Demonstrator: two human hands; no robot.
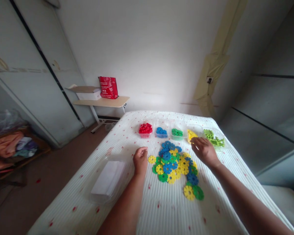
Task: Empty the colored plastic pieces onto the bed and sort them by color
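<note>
My left hand (140, 160) hovers at the left of a loose pile of plastic snowflake discs (172, 164) in blue, yellow and green. Its fingers are curled in, and I cannot make out what, if anything, they hold. A single yellow disc (152, 159) lies just right of it. My right hand (204, 150) reaches over the pile's far right side, fingers bent but apart, nothing visible in them. Its fingertips are beside the clear tub of yellow pieces (191, 134) and partly cover it; whether they touch is unclear.
Clear tubs of red pieces (145, 129), blue pieces (161, 132), green pieces (177, 133) and light green pieces (213, 138) line the far side. A clear plastic box with white paper (108, 178) lies at left. Behind stands a small table (107, 101) with a red bag (108, 87).
</note>
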